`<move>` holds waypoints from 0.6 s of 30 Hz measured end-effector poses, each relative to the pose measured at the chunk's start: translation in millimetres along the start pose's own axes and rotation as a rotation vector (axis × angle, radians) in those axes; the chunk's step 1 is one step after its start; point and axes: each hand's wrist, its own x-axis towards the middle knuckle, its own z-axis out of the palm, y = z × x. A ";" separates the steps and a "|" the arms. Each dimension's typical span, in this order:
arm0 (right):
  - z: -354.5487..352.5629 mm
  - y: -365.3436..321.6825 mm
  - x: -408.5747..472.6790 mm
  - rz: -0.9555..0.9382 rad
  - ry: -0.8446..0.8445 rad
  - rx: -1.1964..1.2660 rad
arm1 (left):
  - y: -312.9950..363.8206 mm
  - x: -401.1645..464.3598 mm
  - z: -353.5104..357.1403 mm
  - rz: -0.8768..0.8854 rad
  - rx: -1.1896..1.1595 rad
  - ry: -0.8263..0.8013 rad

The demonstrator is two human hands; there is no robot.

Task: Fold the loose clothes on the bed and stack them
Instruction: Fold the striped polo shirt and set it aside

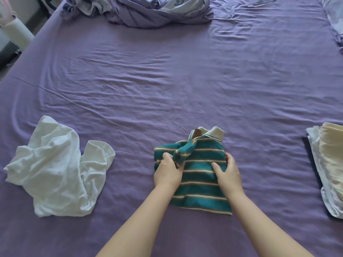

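Crumpled white shirt (57, 169) loose at left on purple bed (185, 80). Centre: striped teal polo (198, 175), partly folded; left hand (168, 173) pinches bunched sleeve, right hand (229, 174) grips right edge, thumb on top. Folded stack (328, 171) far right. Rumpled bedding (148, 10) beyond.

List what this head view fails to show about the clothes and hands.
- Folded stack: cut off by the right edge; garment count unclear.
- Striped polo: the left hand and right hand cover parts of it.
- White shirt: crumpled, its shape hidden in its own folds.
- Bedding heap: cut off by the top edge.
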 end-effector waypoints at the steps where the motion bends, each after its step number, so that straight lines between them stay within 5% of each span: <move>1: 0.0 0.6 -0.2 -0.004 -0.002 -0.006 | -2.3 0.8 -1.7 0.027 -0.018 0.003; 7: 2.1 1.8 4.6 0.001 -0.004 -0.007 | -18.3 4.0 -9.4 -0.029 -0.351 0.156; 12: 7.2 -1.0 9.9 -0.015 -0.045 -0.041 | -27.3 8.8 -6.2 -0.221 -0.099 0.345; 18: 9.9 1.3 1.6 -0.131 -0.208 -0.322 | -18.4 19.6 -11.4 -0.507 -0.732 -0.011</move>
